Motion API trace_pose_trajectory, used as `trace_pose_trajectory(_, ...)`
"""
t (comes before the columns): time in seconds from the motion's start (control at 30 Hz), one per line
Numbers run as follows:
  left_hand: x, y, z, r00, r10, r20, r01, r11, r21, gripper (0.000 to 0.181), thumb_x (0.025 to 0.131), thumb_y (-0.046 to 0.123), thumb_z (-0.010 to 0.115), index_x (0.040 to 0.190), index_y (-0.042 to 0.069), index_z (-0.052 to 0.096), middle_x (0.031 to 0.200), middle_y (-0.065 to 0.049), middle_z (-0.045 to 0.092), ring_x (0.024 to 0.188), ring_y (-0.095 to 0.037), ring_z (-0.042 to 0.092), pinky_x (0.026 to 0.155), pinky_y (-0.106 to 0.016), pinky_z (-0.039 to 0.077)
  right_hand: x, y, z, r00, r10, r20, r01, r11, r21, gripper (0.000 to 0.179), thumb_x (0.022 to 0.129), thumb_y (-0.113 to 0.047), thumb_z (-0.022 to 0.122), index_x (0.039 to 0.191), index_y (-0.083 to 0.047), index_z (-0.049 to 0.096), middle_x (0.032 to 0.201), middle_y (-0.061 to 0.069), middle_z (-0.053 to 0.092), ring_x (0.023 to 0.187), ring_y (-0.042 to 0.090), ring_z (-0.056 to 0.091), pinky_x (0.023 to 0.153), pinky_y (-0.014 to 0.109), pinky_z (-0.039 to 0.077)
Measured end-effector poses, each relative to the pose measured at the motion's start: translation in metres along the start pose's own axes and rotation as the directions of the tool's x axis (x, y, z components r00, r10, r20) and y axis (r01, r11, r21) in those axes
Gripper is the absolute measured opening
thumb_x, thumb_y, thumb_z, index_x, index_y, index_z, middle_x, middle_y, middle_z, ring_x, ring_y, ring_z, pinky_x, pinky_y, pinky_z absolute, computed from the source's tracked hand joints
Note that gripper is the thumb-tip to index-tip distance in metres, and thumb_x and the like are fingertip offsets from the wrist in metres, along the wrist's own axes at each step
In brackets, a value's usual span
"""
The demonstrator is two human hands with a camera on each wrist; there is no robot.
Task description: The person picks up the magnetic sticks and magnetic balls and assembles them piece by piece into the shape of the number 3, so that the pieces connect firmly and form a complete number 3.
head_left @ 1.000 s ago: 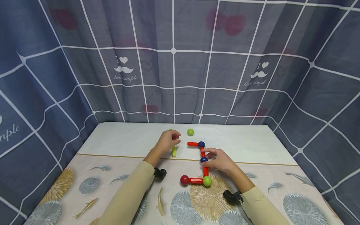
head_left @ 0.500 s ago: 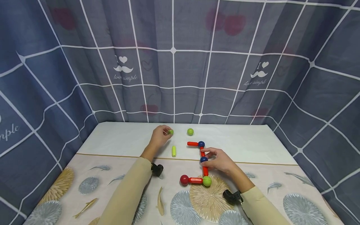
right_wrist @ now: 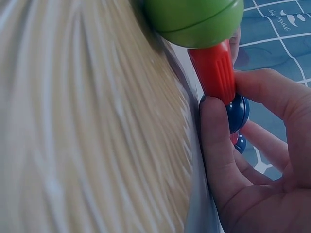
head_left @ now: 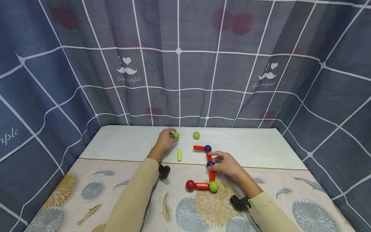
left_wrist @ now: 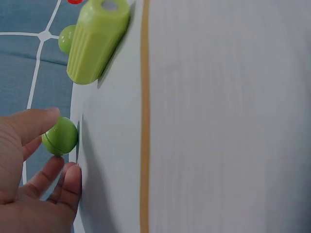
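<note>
At the back of the table my left hand (head_left: 166, 139) pinches a green ball (left_wrist: 62, 136) between thumb and fingers; the ball is at the white surface. A second green ball (head_left: 196, 135) stands to its right. Nearer lies a yellow-green rod (head_left: 179, 155) with a metal disc in its end, from the look of it a magnetic building stick. My right hand (head_left: 227, 165) holds a joined chain at its middle blue ball (head_left: 210, 164), next to a red rod (right_wrist: 214, 70). The chain continues to a far blue ball (head_left: 207, 148), a green ball (head_left: 213, 186) and a dark red ball (head_left: 190, 185).
A patterned cloth (head_left: 139, 193) covers the near part of the table, with a white strip (head_left: 246, 145) behind it. Checked curtains (head_left: 162, 71) enclose the back and both sides.
My left hand has moved left and back from above the yellow-green rod to the left green ball, and its fingers have closed round it. The right hand and chain have stayed put.
</note>
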State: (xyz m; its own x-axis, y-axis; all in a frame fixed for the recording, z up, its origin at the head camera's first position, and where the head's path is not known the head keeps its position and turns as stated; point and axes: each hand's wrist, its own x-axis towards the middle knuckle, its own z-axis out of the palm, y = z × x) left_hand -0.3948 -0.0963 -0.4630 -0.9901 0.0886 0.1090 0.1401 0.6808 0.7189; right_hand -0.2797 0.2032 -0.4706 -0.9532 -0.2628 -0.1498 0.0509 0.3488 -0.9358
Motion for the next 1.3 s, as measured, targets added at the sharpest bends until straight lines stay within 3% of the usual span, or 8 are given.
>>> trace_pose_trajectory(0.3, 0.0006, 0.0024, -0.0013, 1.000, 0.014, 0.023, -0.014, 1.000, 0.004, 0.046, 0.090, 0.010, 0.077, 0.134, 0.007, 0.063, 0.130, -0.023, 0.063, 0.120, -0.036, 0.060, 0.106, -0.047, 0.048, 0.0008, -0.0008, -0.0010, 1.000, 0.005, 0.003, -0.005, 1.000, 0.009, 0.068, 0.076, -0.005, 0.088, 0.139, -0.004, 0.061, 0.100, 0.016, 0.063, 0.066, 0.018, 0.065, 0.060, 0.034, 0.061)
trace_pose_trajectory(0.5, -0.0002, 0.0029, -0.0022, 1.000, 0.004, 0.026, -0.004, 1.000, -0.023, 0.035, 0.089, 0.005, 0.076, 0.122, 0.006, 0.064, 0.129, -0.020, 0.064, 0.116, -0.033, 0.061, 0.102, -0.046, 0.049, -0.0005, -0.0033, -0.0021, 1.000, -0.020, 0.018, 0.020, 1.000, -0.007, 0.068, 0.079, -0.004, 0.085, 0.141, 0.000, 0.058, 0.101, 0.018, 0.064, 0.067, 0.018, 0.066, 0.062, 0.036, 0.062)
trace_pose_trajectory(0.73, 0.0006, 0.0035, -0.0015, 1.000, -0.006, 0.018, 0.006, 1.000, -0.022, 0.032, 0.089, 0.005, 0.077, 0.118, 0.008, 0.063, 0.121, -0.017, 0.066, 0.108, -0.030, 0.062, 0.098, -0.044, 0.050, -0.0022, -0.0058, -0.0032, 1.000, -0.016, 0.011, 0.016, 1.000, 0.001, 0.068, 0.079, -0.003, 0.085, 0.141, 0.000, 0.058, 0.101, 0.018, 0.063, 0.068, 0.017, 0.065, 0.063, 0.037, 0.062)
trace_pose_trajectory(1.07, 0.0014, 0.0021, -0.0030, 0.999, 0.015, 0.032, -0.016, 1.000, 0.016, 0.035, 0.091, 0.009, 0.076, 0.125, 0.006, 0.068, 0.116, -0.017, 0.069, 0.107, -0.030, 0.063, 0.097, -0.044, 0.050, -0.0023, -0.0055, -0.0023, 1.000, -0.015, 0.011, 0.015, 1.000, -0.002, 0.069, 0.079, -0.003, 0.085, 0.142, -0.001, 0.057, 0.101, 0.017, 0.063, 0.067, 0.017, 0.065, 0.062, 0.036, 0.062)
trace_pose_trajectory(1.3, -0.0018, -0.0016, -0.0039, 1.000, 0.011, 0.025, -0.012, 1.000, 0.015, 0.033, 0.091, 0.010, 0.076, 0.123, 0.005, 0.070, 0.110, -0.016, 0.069, 0.098, -0.026, 0.060, 0.091, -0.040, 0.050, -0.0009, -0.0028, -0.0021, 1.000, -0.017, 0.026, 0.017, 1.000, 0.002, 0.068, 0.079, -0.003, 0.086, 0.141, -0.001, 0.058, 0.102, 0.018, 0.062, 0.066, 0.017, 0.064, 0.060, 0.034, 0.061)
